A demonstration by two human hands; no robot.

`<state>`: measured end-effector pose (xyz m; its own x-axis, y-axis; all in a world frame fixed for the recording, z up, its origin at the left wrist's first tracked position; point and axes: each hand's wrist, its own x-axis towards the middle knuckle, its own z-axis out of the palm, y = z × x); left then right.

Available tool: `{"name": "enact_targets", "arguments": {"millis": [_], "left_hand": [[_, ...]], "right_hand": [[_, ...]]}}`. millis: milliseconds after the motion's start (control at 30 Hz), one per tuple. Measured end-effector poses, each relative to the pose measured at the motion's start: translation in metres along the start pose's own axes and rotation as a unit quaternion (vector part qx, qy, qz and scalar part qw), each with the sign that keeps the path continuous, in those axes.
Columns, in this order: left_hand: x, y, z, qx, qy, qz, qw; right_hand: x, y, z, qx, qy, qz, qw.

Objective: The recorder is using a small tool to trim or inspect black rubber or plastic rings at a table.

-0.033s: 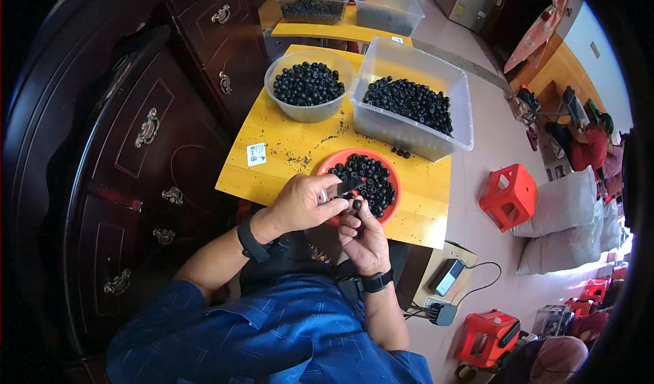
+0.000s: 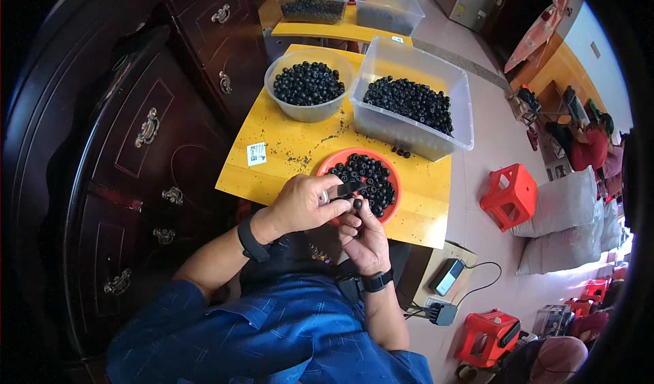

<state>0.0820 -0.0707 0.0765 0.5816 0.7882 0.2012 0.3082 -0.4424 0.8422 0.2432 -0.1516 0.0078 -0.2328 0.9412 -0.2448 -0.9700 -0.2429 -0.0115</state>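
My left hand is closed around a knife, its dark blade pointing right over the near side of a round red dish. Close under the blade, my right hand pinches a small round black piece between thumb and fingers. Both hands are together at the dish's near rim, above the table's front edge. Many black ring-like pieces with holes lie in the dish. My left fingers cover most of the knife's handle.
On the yellow table stand a round clear tub and a rectangular clear bin, both holding black pieces. Dark crumbs and a white label lie there. A drawer cabinet stands left; a red stool stands right.
The knife blade has shifted very slightly to the right and down, close to the black piece. Both hands otherwise stay in place.
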Motion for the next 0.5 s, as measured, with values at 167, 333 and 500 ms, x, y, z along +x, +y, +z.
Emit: {"name": "enact_targets", "arguments": {"millis": [167,333,500], "left_hand": [[0.0004,0.0026,0.0028,0.099,0.006,0.051,0.994],[0.0014,-0.0003,0.0035,0.129,-0.018,0.053,0.990],[0.0045,0.0010,0.0024,0.156,-0.037,0.072,0.984]], "right_hand": [[-0.0001,0.0006,0.0019,0.007,0.020,0.005,1.000],[-0.0002,0.0029,0.0020,-0.001,0.023,0.004,1.000],[-0.0008,0.0039,0.0055,-0.019,0.040,-0.011,0.999]]}}
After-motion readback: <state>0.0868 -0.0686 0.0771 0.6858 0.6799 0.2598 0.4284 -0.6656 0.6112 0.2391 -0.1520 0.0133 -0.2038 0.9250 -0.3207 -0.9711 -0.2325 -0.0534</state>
